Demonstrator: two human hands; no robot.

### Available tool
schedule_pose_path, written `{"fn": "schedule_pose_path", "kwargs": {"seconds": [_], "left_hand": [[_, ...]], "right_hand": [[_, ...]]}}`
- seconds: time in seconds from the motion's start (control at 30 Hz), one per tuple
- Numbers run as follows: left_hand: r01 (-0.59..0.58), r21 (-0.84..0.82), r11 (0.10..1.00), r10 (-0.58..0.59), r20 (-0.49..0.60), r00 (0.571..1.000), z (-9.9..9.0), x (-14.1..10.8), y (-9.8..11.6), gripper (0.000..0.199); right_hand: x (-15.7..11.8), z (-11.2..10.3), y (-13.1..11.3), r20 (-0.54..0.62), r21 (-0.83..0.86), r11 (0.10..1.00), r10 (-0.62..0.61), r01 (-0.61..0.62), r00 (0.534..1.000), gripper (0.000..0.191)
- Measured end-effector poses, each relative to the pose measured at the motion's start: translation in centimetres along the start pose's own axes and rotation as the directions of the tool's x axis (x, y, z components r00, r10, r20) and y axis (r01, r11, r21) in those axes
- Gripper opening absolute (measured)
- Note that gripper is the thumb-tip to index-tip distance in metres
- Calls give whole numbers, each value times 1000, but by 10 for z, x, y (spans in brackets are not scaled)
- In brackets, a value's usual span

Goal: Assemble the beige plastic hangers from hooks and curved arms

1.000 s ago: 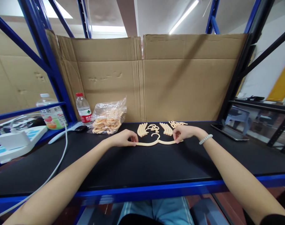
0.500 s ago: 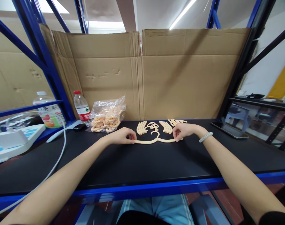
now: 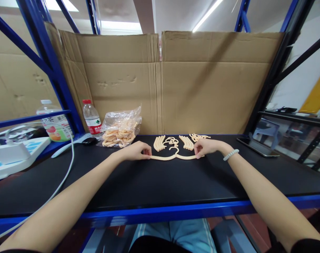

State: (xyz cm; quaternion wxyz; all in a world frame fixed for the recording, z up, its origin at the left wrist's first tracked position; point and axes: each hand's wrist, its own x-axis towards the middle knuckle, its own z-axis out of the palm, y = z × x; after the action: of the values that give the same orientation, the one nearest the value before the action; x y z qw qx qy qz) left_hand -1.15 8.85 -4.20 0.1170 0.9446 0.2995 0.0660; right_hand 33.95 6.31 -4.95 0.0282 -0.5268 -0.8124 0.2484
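A cream clothes hanger point(image 3: 164, 158) lies low over the black tabletop, its hook pointing away from me. My left hand point(image 3: 139, 151) pinches the hanger's left end between thumb and fingers. On the other end, my right hand point(image 3: 203, 147) is closed in a similar pinch. Just beyond the hanger are a row of curved hanger arms point(image 3: 159, 143), a small group of hooks point(image 3: 172, 141) and a second row of curved arms point(image 3: 186, 142). More cream pieces point(image 3: 199, 137) lie loosely behind my right hand.
A clear plastic bag point(image 3: 121, 128) of cream parts stands at the back left beside a red-capped water bottle point(image 3: 92, 117). A white cable point(image 3: 67, 172) runs along the left near a power strip point(image 3: 23, 158). At right lies a flat dark device point(image 3: 257, 147). Cardboard point(image 3: 218, 80) walls the back.
Both hands keep their grip on the hanger's ends. The view has shifted slightly; the hanger stays in nearly the same place.
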Motion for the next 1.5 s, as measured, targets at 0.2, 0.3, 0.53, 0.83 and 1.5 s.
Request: {"fn": "schedule_pose_path", "kwargs": {"seconds": [0.2, 0.3, 0.53, 0.83, 1.5], "left_hand": [[1, -5, 1000, -1, -20, 1000, 3, 1, -2, 13], [5, -7, 1000, -5, -25, 1000, 4, 1, -4, 12], [21, 1, 1000, -21, -27, 999, 5, 2, -3, 11], [42, 57, 997, -39, -44, 998, 3, 0, -7, 16], [214, 63, 975, -195, -225, 955, 6, 11, -15, 24]], "right_hand": [[3, 1, 7, 14, 23, 1000, 3, -3, 1000, 23], [4, 1, 8, 8, 16, 1000, 6, -6, 1000, 24], [3, 2, 2, -32, -2, 1000, 8, -8, 999, 18], [1, -1, 4, -118, -58, 998, -25, 19, 993, 20], [37, 4, -12, -555, -184, 981, -149, 54, 818, 19]]}}
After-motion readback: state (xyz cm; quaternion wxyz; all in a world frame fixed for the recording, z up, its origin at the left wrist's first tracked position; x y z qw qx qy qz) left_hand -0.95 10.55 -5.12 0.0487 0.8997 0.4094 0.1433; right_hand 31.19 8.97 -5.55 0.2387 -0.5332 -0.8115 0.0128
